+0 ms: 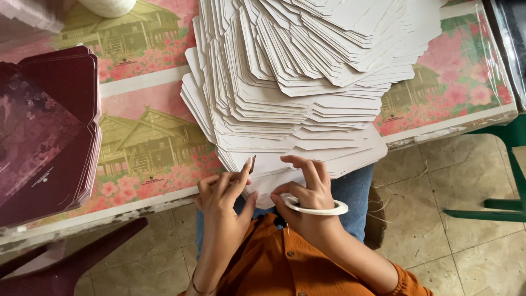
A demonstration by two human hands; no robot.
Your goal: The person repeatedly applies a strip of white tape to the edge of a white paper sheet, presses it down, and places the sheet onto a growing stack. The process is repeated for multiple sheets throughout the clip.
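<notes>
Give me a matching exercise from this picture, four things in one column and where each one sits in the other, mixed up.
Things:
1. white card stack
2. dark maroon card stack
3. white ring
4. green chair leg

Places:
A. far left of the table
B. on the floor at the right
C. fanned over the middle of the table
D. on the right hand

Pairs: 1-C, 2-A, 3-D, 4-B
</notes>
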